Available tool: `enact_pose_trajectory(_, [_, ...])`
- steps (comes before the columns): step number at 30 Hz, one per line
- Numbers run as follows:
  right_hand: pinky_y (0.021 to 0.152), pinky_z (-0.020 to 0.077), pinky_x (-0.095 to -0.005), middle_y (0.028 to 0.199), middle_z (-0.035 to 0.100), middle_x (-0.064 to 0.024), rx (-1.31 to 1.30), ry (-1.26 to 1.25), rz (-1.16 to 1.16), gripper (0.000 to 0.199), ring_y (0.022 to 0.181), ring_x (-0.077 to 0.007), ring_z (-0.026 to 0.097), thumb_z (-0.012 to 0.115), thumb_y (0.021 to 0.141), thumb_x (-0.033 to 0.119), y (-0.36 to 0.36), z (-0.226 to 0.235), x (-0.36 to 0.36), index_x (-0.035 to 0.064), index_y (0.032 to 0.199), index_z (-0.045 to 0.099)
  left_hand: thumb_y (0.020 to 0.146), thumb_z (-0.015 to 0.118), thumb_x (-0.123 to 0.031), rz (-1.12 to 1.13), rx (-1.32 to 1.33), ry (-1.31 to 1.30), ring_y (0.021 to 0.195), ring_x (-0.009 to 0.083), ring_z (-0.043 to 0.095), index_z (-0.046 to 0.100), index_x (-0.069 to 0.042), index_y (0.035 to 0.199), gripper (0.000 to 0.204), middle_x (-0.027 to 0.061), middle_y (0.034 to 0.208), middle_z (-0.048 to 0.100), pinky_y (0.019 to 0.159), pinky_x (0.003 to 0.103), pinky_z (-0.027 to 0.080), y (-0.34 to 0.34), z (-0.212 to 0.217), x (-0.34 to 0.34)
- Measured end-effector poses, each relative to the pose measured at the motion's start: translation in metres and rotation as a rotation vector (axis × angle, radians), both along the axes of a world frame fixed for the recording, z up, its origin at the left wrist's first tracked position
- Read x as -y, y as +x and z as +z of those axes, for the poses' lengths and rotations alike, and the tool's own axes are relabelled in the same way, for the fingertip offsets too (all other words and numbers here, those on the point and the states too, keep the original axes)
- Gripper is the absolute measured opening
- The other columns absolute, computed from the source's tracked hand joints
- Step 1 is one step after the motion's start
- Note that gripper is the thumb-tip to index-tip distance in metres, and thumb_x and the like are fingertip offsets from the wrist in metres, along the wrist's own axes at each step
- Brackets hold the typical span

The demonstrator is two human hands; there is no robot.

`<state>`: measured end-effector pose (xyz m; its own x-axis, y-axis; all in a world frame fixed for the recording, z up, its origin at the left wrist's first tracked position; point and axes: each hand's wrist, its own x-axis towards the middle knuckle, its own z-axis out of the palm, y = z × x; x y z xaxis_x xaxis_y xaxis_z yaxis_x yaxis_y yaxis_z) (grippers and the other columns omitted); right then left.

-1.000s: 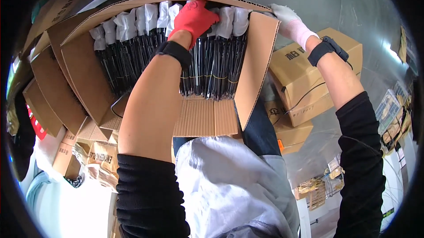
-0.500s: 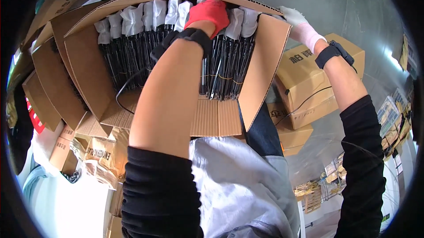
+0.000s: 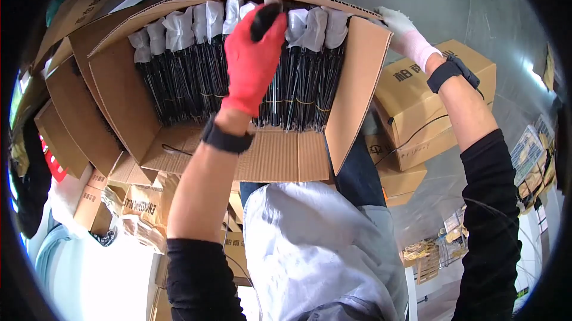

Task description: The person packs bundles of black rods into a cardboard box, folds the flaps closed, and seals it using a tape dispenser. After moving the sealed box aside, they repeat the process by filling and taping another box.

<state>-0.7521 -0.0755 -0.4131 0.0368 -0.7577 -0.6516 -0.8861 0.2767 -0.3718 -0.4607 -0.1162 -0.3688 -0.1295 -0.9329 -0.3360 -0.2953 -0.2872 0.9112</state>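
A big open cardboard box (image 3: 119,94) lies against my lap, packed with several long black rods (image 3: 190,82) whose far ends are wrapped in white (image 3: 179,23). My left hand (image 3: 253,61), in a red glove, is closed around the black end of one rod (image 3: 265,20) in the middle of the row. My right hand (image 3: 402,29), in a white glove, grips the far corner of the box's right flap (image 3: 354,88). Black bands sit on both wrists.
Closed cardboard cartons (image 3: 441,112) are stacked to the right of the box, with a thin black cable across them. More cartons and crumpled packaging (image 3: 137,214) lie at the lower left. A grey floor runs behind the box.
My left hand has drawn back toward me and risen, gripping a black rod end. The box has shifted and looms larger. My right hand stays on the flap corner.
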Motion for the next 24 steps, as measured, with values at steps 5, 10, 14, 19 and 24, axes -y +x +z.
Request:
enact_pose_trajectory(5, [0.094, 0.0463, -0.0476, 0.115, 0.064, -0.0241, -0.002, 0.008, -0.029, 0.037, 0.11, -0.0435, 0.058, 0.05, 0.097, 0.031, -0.009, -0.005, -0.01, 0.0013, 0.116, 0.06, 0.078, 0.078, -0.03, -0.715, 0.598, 0.035, 0.07, 0.0348, 0.065, 0.064, -0.007, 0.084, 0.028, 0.0132, 0.074, 0.066, 0.063, 0.043, 0.051, 0.062, 0.009, -0.075])
enact_pose_trajectory(10, [0.093, 0.0475, -0.0468, 0.114, 0.064, -0.0224, 0.023, -0.001, -0.095, 0.034, 0.109, -0.0416, 0.059, 0.051, 0.096, 0.03, 0.002, 0.0, 0.0, 0.0017, 0.113, 0.06, 0.078, 0.076, -0.031, -0.806, 0.69, -0.03, 0.081, 0.0374, 0.066, 0.063, -0.007, 0.091, 0.03, 0.0154, 0.08, 0.067, 0.071, 0.047, 0.052, 0.079, -0.038, -0.143])
enact_pose_trajectory(14, [0.09, 0.0495, -0.0451, 0.112, 0.063, -0.0194, -0.174, -0.198, 0.099, 0.031, 0.106, -0.0381, 0.061, 0.051, 0.095, 0.028, 0.013, 0.02, 0.017, 0.0036, 0.111, 0.06, 0.073, 0.075, -0.019, -0.595, 0.621, 0.428, 0.097, 0.0373, 0.063, 0.057, -0.005, 0.11, 0.043, 0.0178, 0.101, 0.066, 0.08, 0.047, 0.051, 0.075, -0.049, -0.15])
enact_pose_trajectory(19, [0.09, 0.0496, -0.0415, 0.119, 0.059, -0.0137, -0.315, -0.102, 0.226, 0.043, 0.112, -0.0344, 0.058, 0.064, 0.087, 0.028, 0.007, 0.023, 0.022, 0.0049, 0.122, 0.053, 0.077, 0.075, -0.025, -0.842, 0.641, 0.191, 0.088, 0.0379, 0.065, 0.058, -0.006, 0.106, 0.039, 0.0168, 0.094, 0.067, 0.075, 0.047, 0.052, 0.047, -0.008, -0.125])
enact_pose_trajectory(24, [0.091, 0.0493, -0.0404, 0.122, 0.058, -0.0138, -0.295, -0.068, 0.21, 0.048, 0.112, -0.034, 0.058, 0.067, 0.085, 0.029, 0.007, 0.026, 0.027, 0.005, 0.125, 0.053, 0.081, 0.073, -0.032, -0.763, 0.537, 0.162, 0.08, 0.0385, 0.066, 0.058, -0.006, 0.099, 0.035, 0.017, 0.088, 0.068, 0.069, 0.048, 0.052, -0.006, 0.009, -0.128])
